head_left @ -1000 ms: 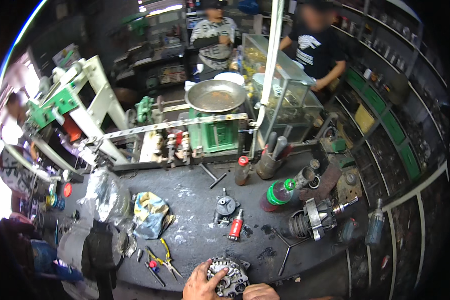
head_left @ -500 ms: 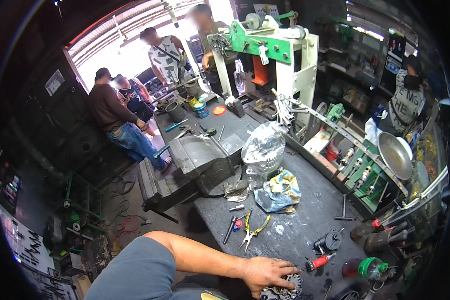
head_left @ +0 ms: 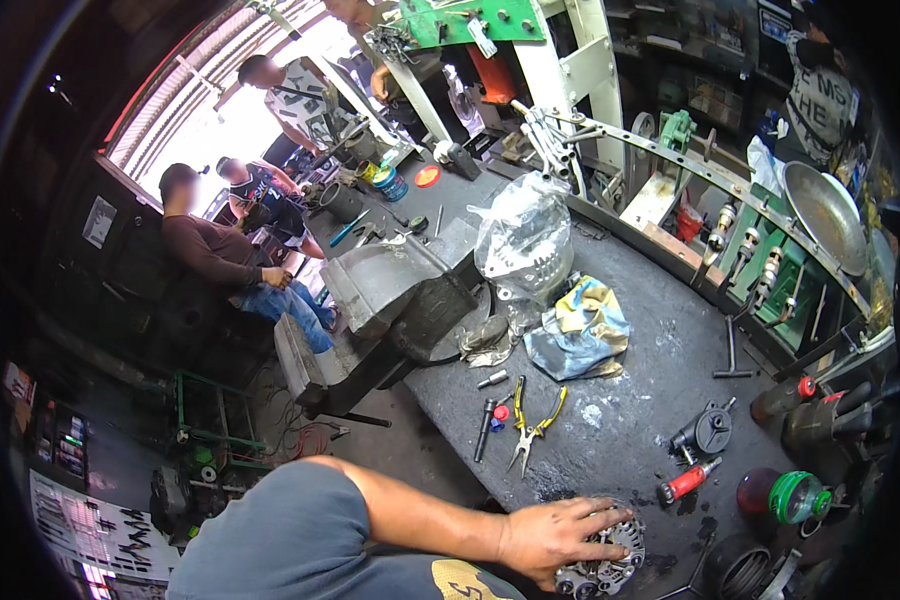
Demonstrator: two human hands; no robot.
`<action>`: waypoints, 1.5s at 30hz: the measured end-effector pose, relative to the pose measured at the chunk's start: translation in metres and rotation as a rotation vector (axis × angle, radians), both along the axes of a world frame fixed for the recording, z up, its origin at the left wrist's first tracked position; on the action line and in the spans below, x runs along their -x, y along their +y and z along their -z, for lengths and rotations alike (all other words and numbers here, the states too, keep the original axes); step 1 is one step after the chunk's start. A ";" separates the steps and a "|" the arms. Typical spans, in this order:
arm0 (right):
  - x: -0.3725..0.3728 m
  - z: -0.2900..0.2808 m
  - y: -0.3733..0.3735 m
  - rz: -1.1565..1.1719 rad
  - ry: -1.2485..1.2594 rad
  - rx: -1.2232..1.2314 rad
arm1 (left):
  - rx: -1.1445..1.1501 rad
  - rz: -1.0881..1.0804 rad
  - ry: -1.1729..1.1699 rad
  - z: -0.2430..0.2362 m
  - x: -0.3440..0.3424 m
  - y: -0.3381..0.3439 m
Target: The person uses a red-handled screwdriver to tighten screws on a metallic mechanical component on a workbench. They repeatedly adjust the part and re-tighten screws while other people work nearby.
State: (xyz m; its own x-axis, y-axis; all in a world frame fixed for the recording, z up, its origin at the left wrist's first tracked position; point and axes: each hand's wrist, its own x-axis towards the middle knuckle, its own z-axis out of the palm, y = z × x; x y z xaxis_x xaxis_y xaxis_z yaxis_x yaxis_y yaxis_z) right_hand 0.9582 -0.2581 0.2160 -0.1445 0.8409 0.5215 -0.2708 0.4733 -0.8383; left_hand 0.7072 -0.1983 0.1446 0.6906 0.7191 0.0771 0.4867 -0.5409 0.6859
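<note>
My left hand lies across a round, slotted metal alternator part at the bench's near edge, fingers curved over its top and side. The palm hides some of it. Farther off on the dark bench lie yellow-and-black long-nose pliers, jaws toward me. Just left of them are a slim black tool and a small red piece. To the right of my hand lie a red-bodied tool and a black round part with a stub. My right hand is out of view.
A large bench vise stands at the left bench edge. Beyond the pliers sit a stained rag and a plastic bag over a metal part. A green-capped bottle is at right. Several people stand farther off.
The whole view has shifted, so the bench things sit differently in the picture. My left hand stays on the alternator part, its fingers slightly rearranged.
</note>
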 end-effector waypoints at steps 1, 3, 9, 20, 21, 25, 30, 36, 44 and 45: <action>0.003 0.002 -0.005 0.069 0.008 0.009 | -0.017 -0.069 -0.011 0.002 -0.005 -0.011; 0.011 -0.004 -0.011 0.154 0.007 0.031 | -0.010 -0.153 0.002 -0.002 -0.012 -0.024; 0.005 -0.025 0.003 0.030 -0.031 0.212 | -0.079 0.067 0.024 -0.009 0.008 0.012; -0.006 -0.009 0.045 -0.624 -0.178 0.058 | -0.036 0.219 0.159 -0.037 0.004 0.040; -0.005 -0.014 0.040 -0.585 -0.179 0.035 | -0.037 0.218 0.163 -0.033 0.003 0.037; -0.006 -0.009 0.051 -0.635 -0.134 -0.010 | 0.010 0.216 0.196 -0.039 0.002 0.045; -0.007 0.002 0.025 -0.498 -0.152 0.059 | -0.001 0.115 0.201 -0.034 0.001 0.032; 0.003 0.008 0.026 -0.433 -0.164 0.019 | 0.087 0.110 0.216 -0.031 -0.003 0.035; -0.008 -0.001 0.032 -0.397 -0.149 0.040 | 0.076 0.041 0.169 -0.028 -0.004 0.027; -0.007 0.002 0.025 -0.298 -0.117 0.024 | 0.080 0.033 0.171 -0.029 -0.005 0.025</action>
